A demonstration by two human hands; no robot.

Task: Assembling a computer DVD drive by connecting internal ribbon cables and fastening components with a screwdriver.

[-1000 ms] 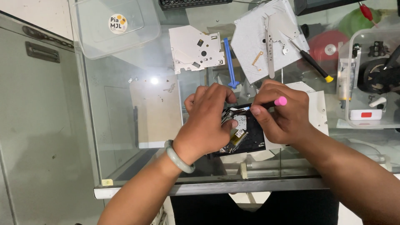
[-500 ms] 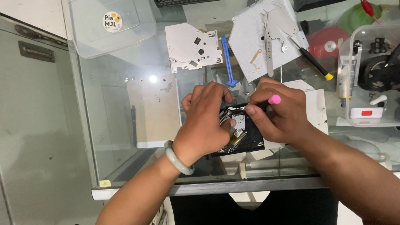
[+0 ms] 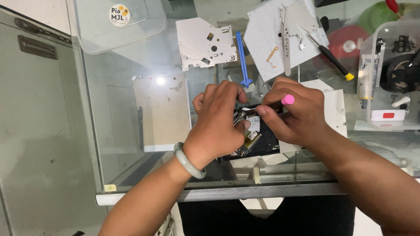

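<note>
Nearest the camera, the left hand [image 3: 218, 120], with a pale green bangle [image 3: 189, 161] on its wrist, is bearing down on a small black drive unit [image 3: 258, 140] lying on the glass tabletop [image 3: 131, 144] near its front edge; its fingers are curling over the unit's top edge and pinning it, thumb tucked against the exposed circuit parts. Just beside it, the right hand [image 3: 297, 116] is closing thumb and forefinger around a slim pink-capped tool [image 3: 280, 102], its tip pointing into the mechanism between the two hands. Judging from this, the step in hand is loosening or prying a small part inside the opened unit, well into a teardown. The next move is probably calling for steady downward pressure from the left hand while the right is working the tip precisely, since a slip could be scratching the board. Farther back, a removed grey metal cover plate [image 3: 205, 43] is lying flat, a blue plastic pry tool [image 3: 242, 59] just beside it, then a second grey plate [image 3: 280, 39] carrying tweezers [image 3: 286, 43] and a yellow-tipped screwdriver [image 3: 330, 59], and a clear plastic box [image 3: 393, 74] at the far right.
</note>
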